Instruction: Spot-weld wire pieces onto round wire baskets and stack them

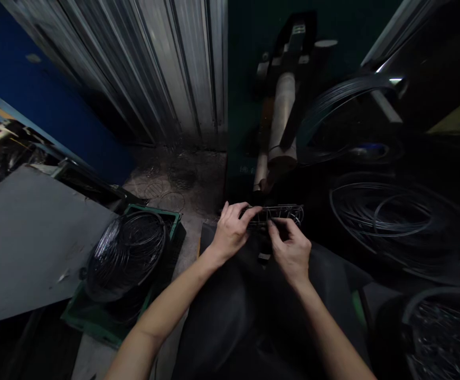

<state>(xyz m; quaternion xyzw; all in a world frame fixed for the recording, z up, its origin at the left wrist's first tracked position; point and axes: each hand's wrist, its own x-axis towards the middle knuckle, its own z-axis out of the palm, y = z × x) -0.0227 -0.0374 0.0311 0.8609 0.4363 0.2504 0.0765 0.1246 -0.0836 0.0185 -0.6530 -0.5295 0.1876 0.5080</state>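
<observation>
A small cage-like frame of bent metal wire [293, 212] lies crosswise in front of my body, just below the machine's two cylindrical arms [283, 121]. My left hand [233, 228] closes on its left end, with the thumb and fingers around the wires. Bent inward from the other side, my right hand [291, 245] pinches at the lower middle of the frame, its thumb and index finger near the wires. Whether a separate small piece sits in that pinch is too dark to tell.
To the left a green crate [154, 208] bears a round dish of wire rings [130, 248], beside a grey board [35, 237]. On the right are a wide basin with wire coils [336, 206] and a bucket of small metal pieces [439, 338]. Corrugated metal sheeting [174, 63] stands behind.
</observation>
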